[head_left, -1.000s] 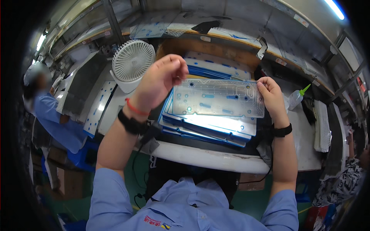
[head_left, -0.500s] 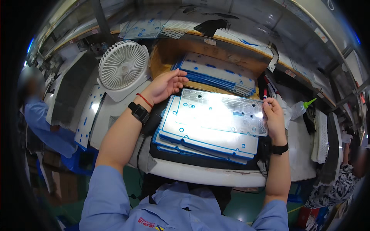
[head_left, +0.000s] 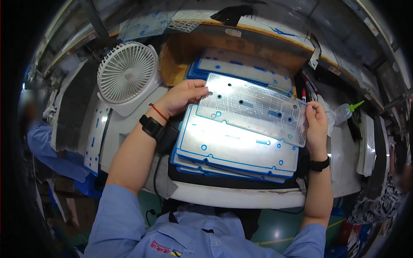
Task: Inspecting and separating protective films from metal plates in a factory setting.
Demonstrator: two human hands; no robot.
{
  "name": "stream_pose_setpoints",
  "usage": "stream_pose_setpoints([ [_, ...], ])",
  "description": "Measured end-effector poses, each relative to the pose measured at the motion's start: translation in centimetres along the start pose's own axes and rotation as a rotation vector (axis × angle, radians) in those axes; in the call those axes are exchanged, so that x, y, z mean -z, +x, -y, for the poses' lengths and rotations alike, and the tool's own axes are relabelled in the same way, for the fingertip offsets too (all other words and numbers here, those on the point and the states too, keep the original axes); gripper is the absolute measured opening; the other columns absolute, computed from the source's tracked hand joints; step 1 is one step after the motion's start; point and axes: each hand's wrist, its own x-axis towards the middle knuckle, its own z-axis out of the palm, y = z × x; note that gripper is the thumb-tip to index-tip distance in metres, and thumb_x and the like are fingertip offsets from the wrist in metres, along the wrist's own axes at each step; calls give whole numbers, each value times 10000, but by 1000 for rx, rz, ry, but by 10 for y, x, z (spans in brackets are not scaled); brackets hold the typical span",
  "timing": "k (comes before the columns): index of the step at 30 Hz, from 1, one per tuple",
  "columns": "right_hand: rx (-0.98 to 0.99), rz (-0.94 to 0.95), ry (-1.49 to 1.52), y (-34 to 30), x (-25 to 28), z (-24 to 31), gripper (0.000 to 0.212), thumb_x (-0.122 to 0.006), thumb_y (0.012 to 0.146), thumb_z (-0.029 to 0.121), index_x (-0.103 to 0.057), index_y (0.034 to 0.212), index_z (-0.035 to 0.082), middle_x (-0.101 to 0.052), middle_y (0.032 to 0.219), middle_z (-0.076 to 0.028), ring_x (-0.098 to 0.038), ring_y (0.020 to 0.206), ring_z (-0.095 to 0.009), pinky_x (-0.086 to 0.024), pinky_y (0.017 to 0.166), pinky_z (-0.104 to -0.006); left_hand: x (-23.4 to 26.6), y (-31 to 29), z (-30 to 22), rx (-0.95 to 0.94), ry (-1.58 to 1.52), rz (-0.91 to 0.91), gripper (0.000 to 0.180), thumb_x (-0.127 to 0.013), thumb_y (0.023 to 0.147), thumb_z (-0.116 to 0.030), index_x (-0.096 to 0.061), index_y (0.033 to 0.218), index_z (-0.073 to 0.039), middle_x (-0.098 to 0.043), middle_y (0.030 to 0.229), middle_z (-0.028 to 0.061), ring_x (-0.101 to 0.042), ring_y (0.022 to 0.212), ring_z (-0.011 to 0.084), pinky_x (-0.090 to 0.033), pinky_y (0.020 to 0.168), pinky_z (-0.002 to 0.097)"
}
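A clear plastic panel (head_left: pixel 258 112) with small holes and printed lines hangs tilted over a stack of silver sheets edged in blue (head_left: pixel 228 148). My left hand (head_left: pixel 187 94) pinches its upper left edge between thumb and fingers. At the opposite end, my right hand (head_left: pixel 317 127) grips the right edge, thumb on top. The panel covers the far part of the top silver sheet, and blue marks show through it. Its near edge lies over the stack; whether it touches I cannot tell.
Behind the panel, a wooden bin (head_left: pixel 172 64) holds more blue-edged sheets (head_left: pixel 241 66). A white fan (head_left: pixel 127 74) stands at left. On the right are a squeeze bottle with a green tip (head_left: pixel 343 114) and a white ribbed tray (head_left: pixel 366 146). A co-worker's blue sleeve (head_left: pixel 58 148) shows far left.
My left hand, earlier off the panel with fingers loosely curled, now holds its left edge. The panel has been raised and tilted, exposing more of the top silver sheet. The view has shifted slightly.
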Motion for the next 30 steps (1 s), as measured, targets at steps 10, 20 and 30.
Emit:
stream_pose_setpoints([
  [10, 48, -8, 66, -9, -11, 16, 200, -458, 976, 182, -505, 1094, 27, -570, 754, 10, -515, 603, -27, -389, 514, -170, -1, 0, 0, -91, 51, -81, 238, -519, 931, -168, -538, 1132, -40, -659, 959, 64, -600, 755, 53, -488, 662, 186],
  [20, -73, 49, -93, -4, 1, 4, 147, -545, 934, 179, -597, 930, 41, -543, 679, 30, -484, 578, -28, -375, 522, -164, 8, 7, 2, -119, -25, -227, 191, -498, 949, -194, -559, 1085, -76, -652, 928, 15, -545, 692, 38, -420, 589, 180],
  [30, -28, 48, -157, -4, 3, 1, 117, -560, 924, 149, -583, 920, 35, -478, 585, 51, -404, 475, -19, -315, 441, -167, 14, 3, 3, -140, -32, -215, 163, -513, 948, -220, -582, 1020, -91, -493, 662, -88, -418, 567, 9, -326, 520, 166],
])
